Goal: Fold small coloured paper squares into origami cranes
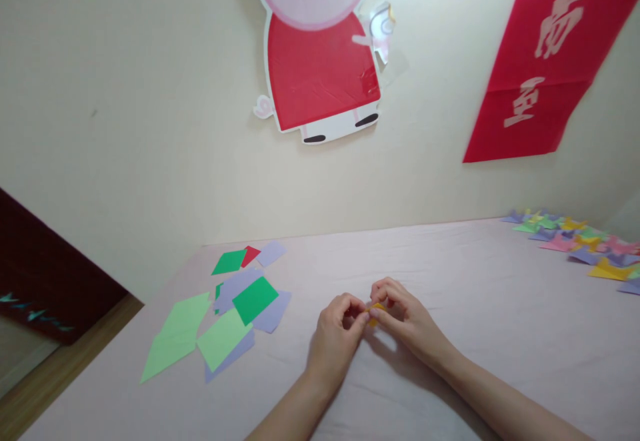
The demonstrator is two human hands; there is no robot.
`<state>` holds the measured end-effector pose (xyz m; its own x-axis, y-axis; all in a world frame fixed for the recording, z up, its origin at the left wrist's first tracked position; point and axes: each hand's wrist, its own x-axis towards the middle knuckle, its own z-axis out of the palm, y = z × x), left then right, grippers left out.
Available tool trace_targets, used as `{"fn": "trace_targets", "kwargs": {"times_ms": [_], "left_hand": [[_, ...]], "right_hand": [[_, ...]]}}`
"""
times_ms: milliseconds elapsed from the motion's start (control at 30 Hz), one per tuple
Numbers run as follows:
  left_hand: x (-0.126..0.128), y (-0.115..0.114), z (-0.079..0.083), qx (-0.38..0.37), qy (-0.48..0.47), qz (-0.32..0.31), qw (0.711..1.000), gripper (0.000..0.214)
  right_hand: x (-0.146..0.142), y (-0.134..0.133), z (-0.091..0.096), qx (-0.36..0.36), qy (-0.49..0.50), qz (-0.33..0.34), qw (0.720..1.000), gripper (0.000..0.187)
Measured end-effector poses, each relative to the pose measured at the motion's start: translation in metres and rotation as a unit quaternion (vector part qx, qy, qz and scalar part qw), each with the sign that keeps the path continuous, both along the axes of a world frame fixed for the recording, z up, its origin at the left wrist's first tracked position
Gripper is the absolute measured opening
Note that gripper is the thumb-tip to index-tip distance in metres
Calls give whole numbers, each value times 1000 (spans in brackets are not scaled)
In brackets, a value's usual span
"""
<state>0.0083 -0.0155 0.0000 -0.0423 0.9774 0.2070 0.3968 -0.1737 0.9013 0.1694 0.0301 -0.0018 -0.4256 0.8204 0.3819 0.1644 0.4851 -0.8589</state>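
A small yellow-orange folded paper (376,310) sits between my two hands, just above the pale pink table (480,294). My left hand (337,337) pinches its left side with curled fingers. My right hand (403,317) pinches its right side, fingers bent over it. Most of the paper is hidden by my fingers.
Loose paper squares (227,324) in green, lilac and red lie spread at the left of the table. Several folded paper figures (585,241) in mixed colours lie at the far right edge. A cartoon pig cut-out (320,61) and a red banner (545,61) hang on the wall behind.
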Motion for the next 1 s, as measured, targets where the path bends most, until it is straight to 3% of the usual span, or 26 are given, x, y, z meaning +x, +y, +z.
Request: {"fn": "trace_targets", "kwargs": {"times_ms": [200,333,467,600,667,733,800,1000], "left_hand": [[-1,-1,-1,-2,-16,26,1000,12],[-3,0,-2,-15,-23,43,999,7],[-4,1,-1,10,112,26,993,23],[-6,2,1,53,267,-20,962,18],[-8,3,2,64,301,-47,950,22],[-10,2,5,62,331,-89,937,30],[-12,1,9,53,354,-118,926,38],[-14,1,15,49,366,-130,920,34]], "right_hand": [[3,1,-1,33,-53,-25,998,11],[5,3,0,50,-105,-37,993,21],[5,3,-1,90,-214,-47,972,21],[7,1,0,151,-286,-66,944,9],[10,0,5,161,-268,-34,949,13],[13,1,9,162,-249,40,954,23],[15,2,10,179,-258,98,944,26],[16,9,2,284,-312,85,903,20]]}}
